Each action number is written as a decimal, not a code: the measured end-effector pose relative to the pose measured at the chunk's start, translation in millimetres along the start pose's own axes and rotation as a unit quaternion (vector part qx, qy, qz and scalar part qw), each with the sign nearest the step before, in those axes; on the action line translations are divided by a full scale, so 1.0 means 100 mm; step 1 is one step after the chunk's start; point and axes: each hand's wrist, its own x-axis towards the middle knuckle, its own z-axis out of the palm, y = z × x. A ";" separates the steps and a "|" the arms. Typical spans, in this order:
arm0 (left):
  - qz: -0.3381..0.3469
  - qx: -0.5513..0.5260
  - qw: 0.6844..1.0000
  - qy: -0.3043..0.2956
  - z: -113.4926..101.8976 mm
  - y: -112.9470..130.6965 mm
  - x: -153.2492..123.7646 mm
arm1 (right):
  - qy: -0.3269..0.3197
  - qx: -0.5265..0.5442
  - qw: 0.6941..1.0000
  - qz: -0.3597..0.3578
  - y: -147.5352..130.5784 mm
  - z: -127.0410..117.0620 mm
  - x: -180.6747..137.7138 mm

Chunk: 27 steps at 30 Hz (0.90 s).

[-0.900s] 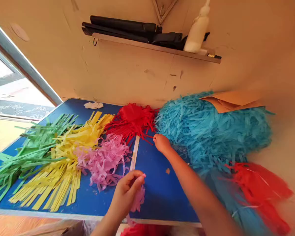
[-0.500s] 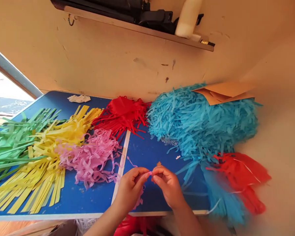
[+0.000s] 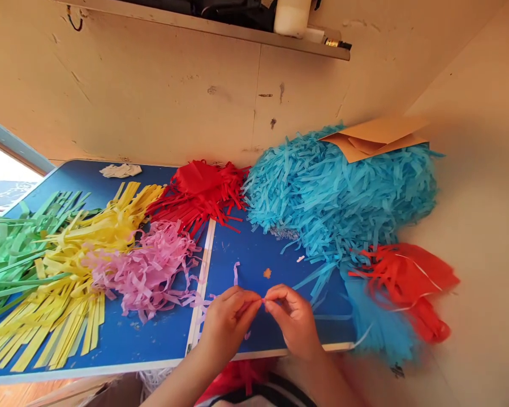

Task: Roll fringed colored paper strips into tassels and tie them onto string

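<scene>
My left hand (image 3: 228, 325) and my right hand (image 3: 293, 319) meet over the near edge of the blue table (image 3: 254, 265). Both pinch a thin pink paper strip (image 3: 236, 275) between thumb and fingertips; the strip's loose end curls up beyond my left fingers. A pile of pink shredded paper (image 3: 150, 264) lies just left of my left hand. A big heap of light blue shredded paper (image 3: 339, 189) rises beyond my right hand.
Green strips (image 3: 12, 249), yellow strips (image 3: 68, 265) and red strips (image 3: 199, 189) cover the table's left and back. More red paper (image 3: 407, 282) hangs at the right. A brown envelope (image 3: 373, 138) tops the blue heap. A shelf (image 3: 220, 25) carries a white bottle (image 3: 290, 14).
My right hand came back from the blue heap and joined the left at the table's near edge. Both now pinch the pink strip. The view has tilted downward.
</scene>
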 end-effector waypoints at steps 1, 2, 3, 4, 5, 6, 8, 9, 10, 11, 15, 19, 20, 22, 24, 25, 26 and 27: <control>0.014 0.002 1.000 0.000 0.00 -0.01 0.00 | 0.008 0.000 1.000 0.007 0.01 0.01 -0.01; 0.027 0.005 1.000 -0.001 0.00 -0.01 -0.01 | 0.017 -0.004 1.000 0.012 0.01 0.01 -0.02; 0.040 0.009 0.999 -0.003 0.00 -0.01 -0.01 | 0.024 -0.012 1.000 0.015 0.02 0.02 -0.02; 0.051 0.015 0.999 -0.006 -0.01 -0.01 -0.01 | 0.030 -0.026 0.999 0.013 0.02 0.02 -0.03; 0.060 0.021 0.998 -0.011 -0.02 -0.01 -0.01 | 0.029 -0.042 0.999 0.010 0.02 0.01 -0.04; 0.068 0.028 0.997 -0.017 -0.04 -0.01 0.00 | 0.023 -0.061 0.998 0.005 0.01 0.01 -0.04; 0.077 0.034 0.996 -0.038 -0.08 0.00 0.01 | 0.012 -0.099 0.995 -0.006 -0.01 0.00 -0.05; 0.079 0.034 0.995 -0.054 -0.11 0.00 0.01 | 0.008 -0.120 0.993 -0.012 -0.02 -0.01 -0.05; 0.080 0.033 0.994 -0.070 -0.13 0.01 0.02 | 0.004 -0.142 0.990 -0.020 -0.04 -0.02 -0.06; 0.081 0.032 0.993 -0.085 -0.14 0.01 0.03 | 0.000 -0.165 0.986 -0.031 -0.06 -0.04 -0.06; 0.095 0.032 0.990 -0.099 -0.15 0.01 0.04 | -0.026 -0.251 0.963 -0.089 -0.13 -0.07 -0.05; 0.098 0.031 0.990 -0.093 -0.12 0.00 0.02 | -0.034 -0.205 0.977 -0.053 -0.16 -0.11 -0.02; 0.096 0.029 0.990 -0.095 -0.11 -0.01 0.02 | -0.038 -0.182 0.982 -0.031 -0.16 -0.12 -0.02; 0.085 0.021 0.991 -0.099 -0.10 -0.03 0.01 | -0.039 -0.155 0.987 -0.009 -0.16 -0.14 -0.01; 0.071 0.003 0.992 -0.108 -0.11 -0.05 0.02 | -0.034 -0.147 0.988 -0.015 -0.16 -0.14 -0.01; 0.065 -0.013 0.991 -0.118 -0.11 -0.05 0.03 | -0.028 -0.141 0.989 -0.017 -0.16 -0.14 -0.02; 0.057 -0.030 0.989 -0.132 -0.12 -0.05 0.04 | -0.023 -0.133 0.991 -0.013 -0.16 -0.14 -0.02; 0.048 -0.049 0.987 -0.147 -0.13 -0.04 0.05 | -0.022 -0.124 0.992 -0.003 -0.16 -0.14 -0.03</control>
